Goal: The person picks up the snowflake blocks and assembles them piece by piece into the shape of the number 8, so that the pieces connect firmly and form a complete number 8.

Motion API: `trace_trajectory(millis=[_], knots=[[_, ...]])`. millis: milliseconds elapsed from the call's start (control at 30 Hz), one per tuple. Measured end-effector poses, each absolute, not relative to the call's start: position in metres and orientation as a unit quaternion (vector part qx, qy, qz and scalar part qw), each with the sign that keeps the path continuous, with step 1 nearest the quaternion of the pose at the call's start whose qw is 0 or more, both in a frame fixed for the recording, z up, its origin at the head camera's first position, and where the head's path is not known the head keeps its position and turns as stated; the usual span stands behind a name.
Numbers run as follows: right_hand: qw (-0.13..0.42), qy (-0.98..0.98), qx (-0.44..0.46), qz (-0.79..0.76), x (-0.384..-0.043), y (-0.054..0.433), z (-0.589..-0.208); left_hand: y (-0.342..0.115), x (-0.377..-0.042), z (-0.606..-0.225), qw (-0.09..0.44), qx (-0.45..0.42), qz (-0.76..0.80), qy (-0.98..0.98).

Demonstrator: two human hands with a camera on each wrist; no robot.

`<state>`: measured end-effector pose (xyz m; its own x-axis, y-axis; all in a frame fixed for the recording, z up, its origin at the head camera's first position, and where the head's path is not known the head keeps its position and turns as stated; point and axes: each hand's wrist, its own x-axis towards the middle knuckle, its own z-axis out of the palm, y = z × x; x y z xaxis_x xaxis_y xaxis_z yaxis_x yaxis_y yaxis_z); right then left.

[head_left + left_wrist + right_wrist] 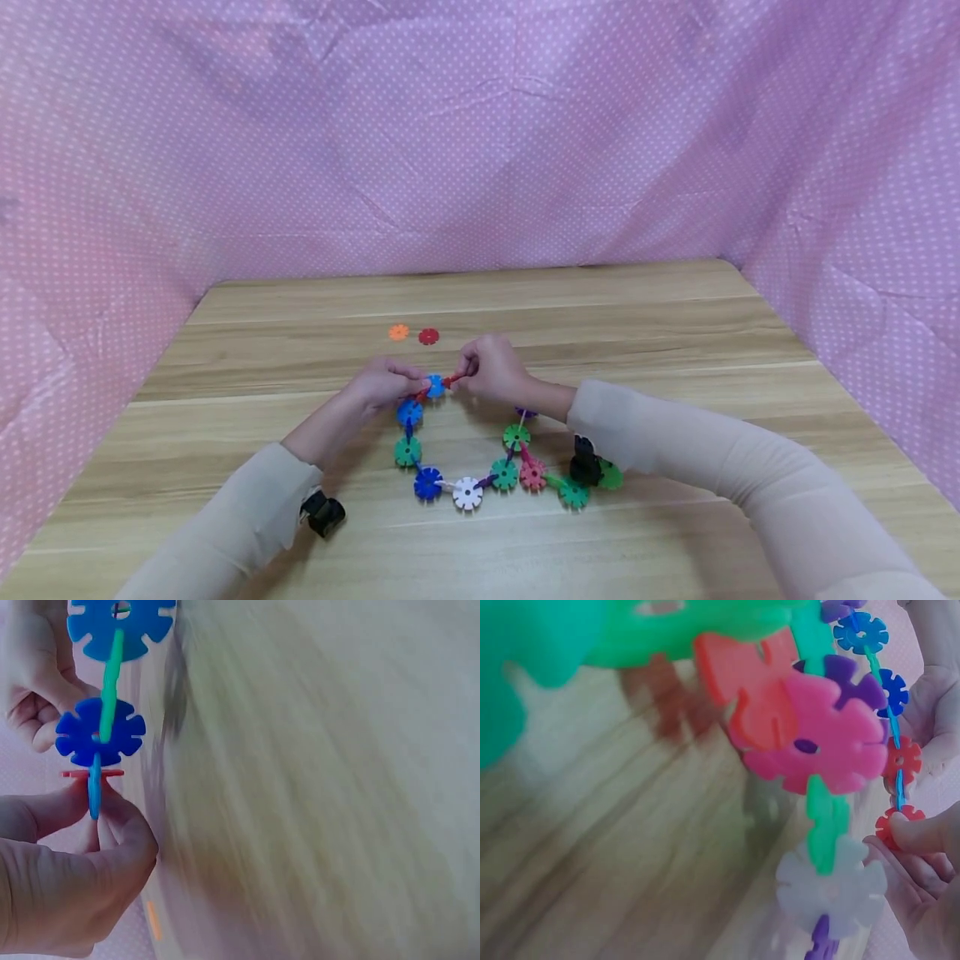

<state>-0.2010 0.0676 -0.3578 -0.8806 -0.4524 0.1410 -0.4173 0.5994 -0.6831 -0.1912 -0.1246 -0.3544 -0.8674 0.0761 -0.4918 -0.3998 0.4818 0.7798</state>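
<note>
A chain of notched plastic snowflake discs, slotted edge to face, curves across the table; a white disc lies at its near bend. My left hand pinches the chain near its far left end, beside a light blue disc. In the left wrist view, the left fingers hold a disc seen edge-on, below a dark blue disc. My right hand pinches a red snowflake disc between thumb and fingers. That disc meets a blue one seen edge-on, which joins another red disc.
A loose orange disc and a loose dark red disc lie flat beyond the hands. A side branch with a pink disc and green discs runs under the right forearm. Polka-dot cloth hangs behind the wooden table.
</note>
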Motion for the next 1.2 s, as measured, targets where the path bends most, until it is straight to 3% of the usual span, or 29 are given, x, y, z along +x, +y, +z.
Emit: trace_trajectory(millis=[367, 933, 1200], knots=[[0.061, 0.883, -0.24, -0.399, -0.205, 0.067, -0.359, -0.124, -0.19, -0.356, 0.232, -0.108, 0.501, 0.827], [0.104, 0.865, -0.258, -0.417, -0.212, 0.067, -0.358, -0.129, -0.198, -0.35, 0.289, -0.031, 0.528, 0.798], [0.228, 0.832, -0.228, -0.451, -0.223, 0.066, -0.354, -0.137, -0.196, -0.351, 0.296, -0.019, 0.535, 0.791]])
